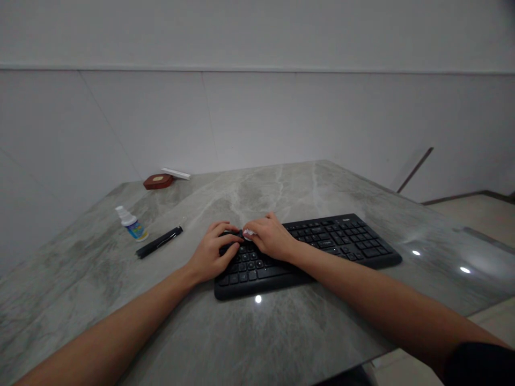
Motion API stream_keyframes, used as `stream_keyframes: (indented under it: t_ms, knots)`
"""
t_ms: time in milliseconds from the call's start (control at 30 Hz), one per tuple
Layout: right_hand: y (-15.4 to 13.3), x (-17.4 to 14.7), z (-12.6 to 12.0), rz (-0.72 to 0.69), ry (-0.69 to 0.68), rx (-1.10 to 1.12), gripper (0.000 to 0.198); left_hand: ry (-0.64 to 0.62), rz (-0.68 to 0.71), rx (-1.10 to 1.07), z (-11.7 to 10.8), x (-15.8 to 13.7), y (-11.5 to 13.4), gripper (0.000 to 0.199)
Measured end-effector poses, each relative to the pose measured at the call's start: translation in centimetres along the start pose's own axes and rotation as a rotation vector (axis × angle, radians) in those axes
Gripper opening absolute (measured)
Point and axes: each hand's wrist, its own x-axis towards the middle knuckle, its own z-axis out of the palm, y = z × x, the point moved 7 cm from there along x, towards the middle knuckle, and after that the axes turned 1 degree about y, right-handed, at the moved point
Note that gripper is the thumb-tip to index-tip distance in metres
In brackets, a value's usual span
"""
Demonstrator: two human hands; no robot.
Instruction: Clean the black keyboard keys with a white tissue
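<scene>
A black full-size keyboard [330,238] lies slightly aslant on a grey marble-patterned table. My left hand [213,252] rests over its upper left corner, fingers stretched along the far edge and the thumb apart on the keys. Beside those fingertips, my right hand [273,236] is closed on a small white wipe [249,234], pressed against the top left keys. Only a bit of the wipe shows beneath the fingers; whether it is tissue or cloth I cannot tell. My right forearm crosses above the keyboard's front edge.
Left of the keyboard lies a black pen-like object [159,242], with a small white-capped spray bottle [132,224] standing beyond it. A reddish-brown box [158,181] and a flat white object [176,173] lie near the wall at the table's [281,187] far left.
</scene>
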Motion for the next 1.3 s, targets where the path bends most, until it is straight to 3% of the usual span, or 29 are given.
stream_keyframes:
  t_ms: [467,633,833,1300]
  knots:
    - [-0.5,-0.2,-0.4,-0.091,-0.081,0.012,0.016,-0.002,-0.006,-0.013,0.1,0.0,-0.1,0.023]
    - [0.3,-0.1,-1.0,0.015,-0.033,-0.036,0.017,-0.037,-0.007,0.001,0.2,-0.1,-0.2,0.024]
    - [2.5,-0.2,-2.5,0.239,0.154,-0.035,0.024,-0.272,0.013,-0.009,1.5,-0.6,0.4,0.044]
    - [3.2,-0.7,-3.9,0.317,0.035,-0.125,0.028,-0.325,0.047,0.059,1.2,-0.5,1.2,0.044]
